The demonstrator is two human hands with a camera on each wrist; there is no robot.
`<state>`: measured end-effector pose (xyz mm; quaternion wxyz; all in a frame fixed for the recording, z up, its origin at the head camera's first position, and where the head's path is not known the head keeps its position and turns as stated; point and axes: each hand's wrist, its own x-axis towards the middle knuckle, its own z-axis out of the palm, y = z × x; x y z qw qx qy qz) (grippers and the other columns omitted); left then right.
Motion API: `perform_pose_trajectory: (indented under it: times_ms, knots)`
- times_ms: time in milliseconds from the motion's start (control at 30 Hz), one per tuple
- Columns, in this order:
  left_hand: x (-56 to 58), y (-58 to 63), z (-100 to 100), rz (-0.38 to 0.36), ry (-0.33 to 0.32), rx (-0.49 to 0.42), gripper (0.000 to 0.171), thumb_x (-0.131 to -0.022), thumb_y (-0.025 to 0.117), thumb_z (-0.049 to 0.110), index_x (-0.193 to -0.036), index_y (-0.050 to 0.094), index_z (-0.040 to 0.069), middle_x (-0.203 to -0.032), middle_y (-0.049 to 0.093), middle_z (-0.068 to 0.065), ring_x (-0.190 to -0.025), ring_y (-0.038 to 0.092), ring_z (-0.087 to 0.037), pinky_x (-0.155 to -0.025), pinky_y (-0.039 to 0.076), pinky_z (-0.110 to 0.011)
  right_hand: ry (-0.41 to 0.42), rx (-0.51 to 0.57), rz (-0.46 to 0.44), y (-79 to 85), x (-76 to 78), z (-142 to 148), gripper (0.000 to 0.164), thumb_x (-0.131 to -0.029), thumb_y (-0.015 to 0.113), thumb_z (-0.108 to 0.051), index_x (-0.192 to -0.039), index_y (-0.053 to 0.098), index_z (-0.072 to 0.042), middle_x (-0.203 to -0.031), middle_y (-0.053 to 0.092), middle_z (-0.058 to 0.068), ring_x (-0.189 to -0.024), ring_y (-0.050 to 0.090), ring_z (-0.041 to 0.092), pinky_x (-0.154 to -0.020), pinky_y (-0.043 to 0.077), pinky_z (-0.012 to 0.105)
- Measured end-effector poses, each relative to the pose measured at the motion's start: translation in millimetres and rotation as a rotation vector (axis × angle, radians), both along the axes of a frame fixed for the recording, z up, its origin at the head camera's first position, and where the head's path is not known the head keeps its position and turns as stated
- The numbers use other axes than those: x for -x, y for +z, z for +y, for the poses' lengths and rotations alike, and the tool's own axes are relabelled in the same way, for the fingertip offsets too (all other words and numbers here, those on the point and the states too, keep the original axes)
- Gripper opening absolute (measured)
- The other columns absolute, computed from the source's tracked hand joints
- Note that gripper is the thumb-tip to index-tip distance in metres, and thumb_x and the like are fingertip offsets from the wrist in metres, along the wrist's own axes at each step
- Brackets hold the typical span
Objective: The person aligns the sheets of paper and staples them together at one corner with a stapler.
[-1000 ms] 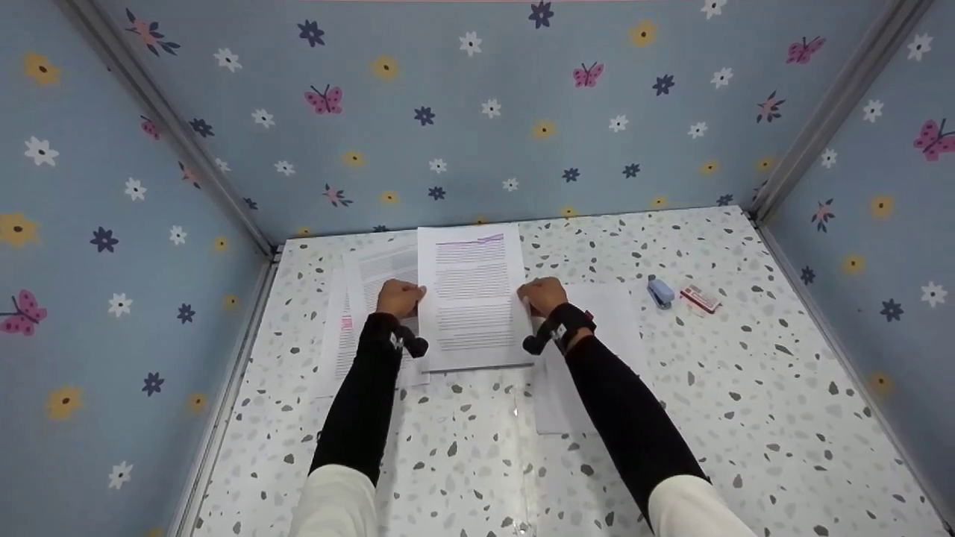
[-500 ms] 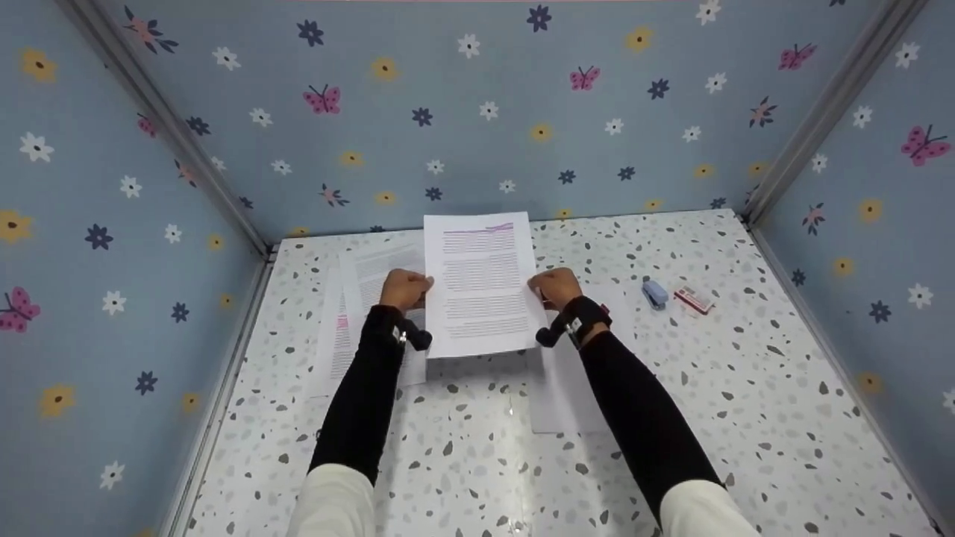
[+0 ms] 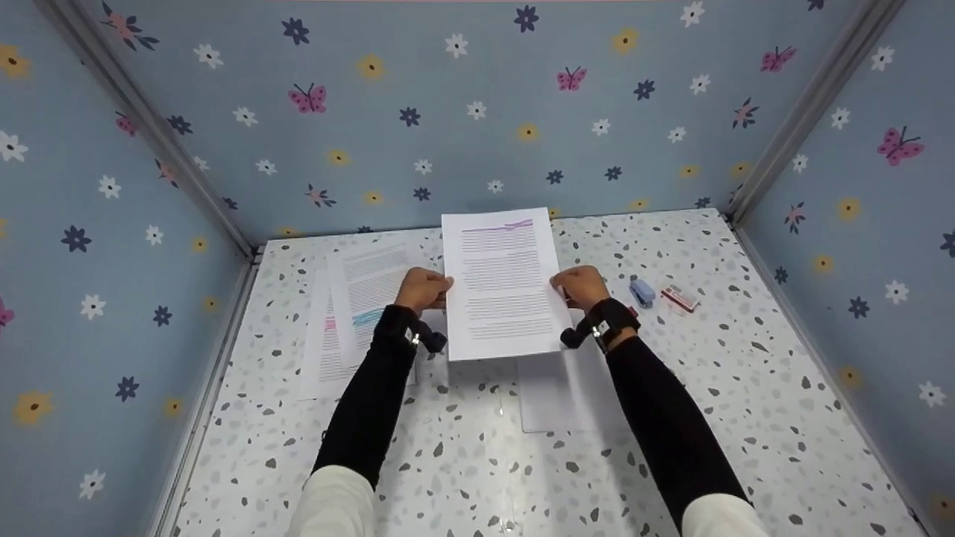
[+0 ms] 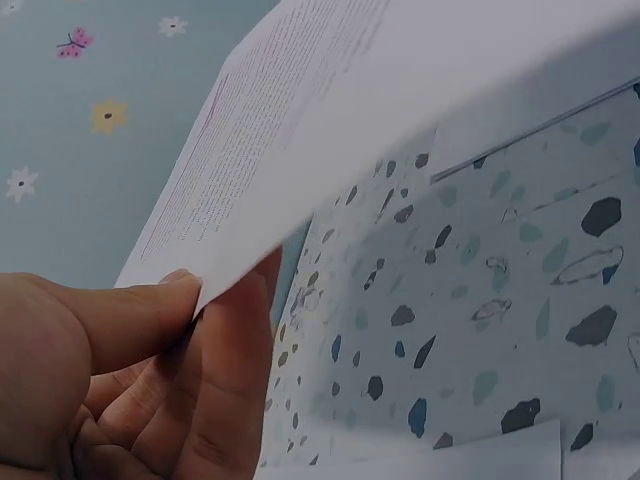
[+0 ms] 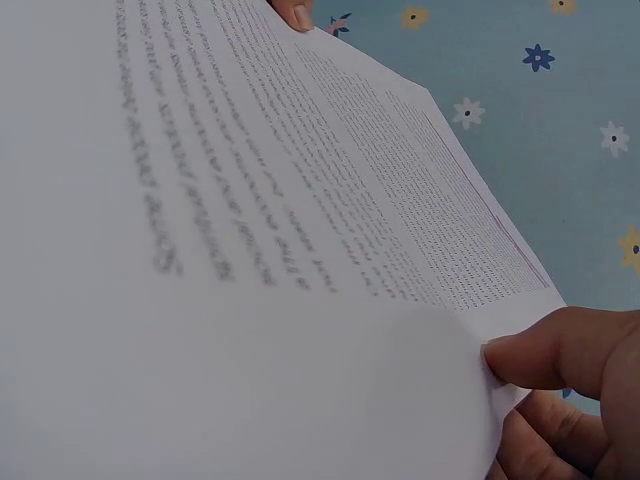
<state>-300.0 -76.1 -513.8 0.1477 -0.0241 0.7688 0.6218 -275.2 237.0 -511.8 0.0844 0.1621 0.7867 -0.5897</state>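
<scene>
Moved rightward over the table since a second ago, the white paper sheet with dark printed lines and a purple-highlighted top [image 3: 503, 291] is now held up in both hands, its top edge set farther against the wall behind.

At far left stands a pale-blue panel wall with flowers and butterflies [image 3: 82, 298], joined by a grey metal corner strip [image 3: 142, 112] to the matching blue back wall [image 3: 448, 134]. Beside it, on the white table speckled with grey chips [image 3: 477, 462], lie a white printed page with a pink mark [image 3: 321, 373] and, overlapping it, a white printed page with a blue-highlighted line [image 3: 377, 287] — that blue line has come into sight.

Next comes the left hand [image 3: 424, 289], pinching the sheet's left edge, thumb in front and fingers behind. Between the hands the sheet leans, clear of the table; whether it is a single leaf I cannot tell. At its right edge the right hand [image 3: 582, 285] pinches likewise. Partly under that arm lies a blank white sheet [image 3: 548, 395]. Farther right, near each other, rest a small light-blue stapler [image 3: 642, 293] and a small red-and-white box [image 3: 680, 299]; beyond is the patterned blue right wall [image 3: 858, 246].
</scene>
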Motion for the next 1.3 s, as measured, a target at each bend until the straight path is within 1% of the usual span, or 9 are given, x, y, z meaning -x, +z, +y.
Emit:
perform_pose_trajectory:
  times_ms: [167,367,500,600,700,833,967,1067,1300]
  knots:
    - [-4.0,-4.4,21.4,-0.002,-0.033,0.030,0.026,-0.101,0.064,0.011,-0.076,0.059,0.004,-0.069,0.051,-0.004,-0.061,0.057,-0.014,-0.076,0.059,-0.040,-0.026,-0.029,-0.022,-0.6,-9.4,20.4,0.027,-0.092,0.067,-0.014,-0.114,0.073,0.002,-0.099,0.061,0.009,-0.086,0.058,0.018,-0.070,0.053,0.028]
    - [-10.9,-14.5,41.3,-0.036,-0.060,0.036,0.034,-0.101,0.064,0.012,-0.069,0.054,0.006,-0.065,0.049,-0.004,-0.058,0.056,-0.015,-0.086,0.056,-0.051,-0.022,-0.048,-0.041,-7.0,-21.5,41.8,0.031,-0.094,0.066,-0.016,-0.119,0.071,0.002,-0.110,0.061,0.010,-0.095,0.057,0.019,-0.074,0.053,0.028]
    - [-13.6,-18.1,51.9,-0.055,-0.064,0.037,0.024,-0.101,0.064,0.013,-0.080,0.062,0.002,-0.070,0.052,-0.005,-0.060,0.059,-0.015,-0.089,0.054,-0.052,-0.033,-0.042,-0.056,-10.9,-28.3,52.2,0.030,-0.094,0.066,-0.016,-0.118,0.071,0.003,-0.110,0.063,0.009,-0.094,0.059,0.018,-0.074,0.053,0.028]
    - [-14.8,-19.7,59.9,-0.049,-0.055,0.058,0.017,-0.100,0.065,0.013,-0.096,0.070,-0.004,-0.074,0.057,-0.007,-0.063,0.062,-0.015,-0.083,0.058,-0.046,-0.031,-0.033,-0.058,-13.9,-33.4,59.4,0.032,-0.094,0.065,-0.015,-0.120,0.071,0.003,-0.108,0.065,0.010,-0.092,0.061,0.018,-0.075,0.054,0.028]
    - [-16.0,-21.8,69.9,-0.050,-0.060,0.067,0.022,-0.099,0.066,0.012,-0.110,0.070,-0.007,-0.078,0.062,-0.009,-0.064,0.065,-0.015,-0.072,0.060,-0.036,-0.020,-0.060,-0.059,-17.1,-39.9,68.9,0.033,-0.096,0.064,-0.017,-0.121,0.070,0.004,-0.105,0.066,0.009,-0.091,0.060,0.017,-0.075,0.055,0.029]
    - [-18.7,-27.8,85.7,-0.073,-0.077,0.048,0.028,-0.098,0.067,0.010,-0.118,0.066,-0.010,-0.079,0.064,-0.010,-0.062,0.066,-0.014,-0.063,0.059,-0.029,-0.040,-0.090,-0.068,-23.0,-50.0,82.1,0.032,-0.095,0.063,-0.018,-0.118,0.071,0.003,-0.096,0.066,0.005,-0.087,0.060,0.016,-0.073,0.053,0.028]
    - [-24.3,-37.2,98.4,-0.106,-0.084,0.069,0.025,-0.098,0.067,0.010,-0.113,0.067,-0.010,-0.075,0.062,-0.009,-0.057,0.064,-0.013,-0.059,0.058,-0.026,-0.078,-0.060,-0.063,-31.2,-60.3,91.2,0.026,-0.093,0.065,-0.015,-0.108,0.073,0.005,-0.087,0.066,0.004,-0.079,0.061,0.015,-0.068,0.053,0.026]
    - [-28.6,-43.6,106.7,-0.123,-0.095,0.086,0.017,-0.098,0.067,0.010,-0.103,0.068,-0.006,-0.072,0.060,-0.007,-0.057,0.063,-0.013,-0.057,0.057,-0.026,-0.092,-0.069,-0.048,-36.5,-67.9,97.7,0.025,-0.092,0.065,-0.014,-0.105,0.073,0.006,-0.085,0.066,0.004,-0.073,0.061,0.013,-0.064,0.052,0.024]
    - [-41.2,-53.2,116.0,-0.128,-0.122,0.131,0.018,-0.098,0.066,0.011,-0.084,0.067,0.000,-0.066,0.060,-0.005,-0.055,0.062,-0.014,-0.062,0.058,-0.031,-0.095,-0.111,-0.070,-46.2,-81.8,107.4,0.030,-0.094,0.065,-0.015,-0.114,0.073,0.006,-0.092,0.071,0.006,-0.073,0.064,0.012,-0.065,0.052,0.023]
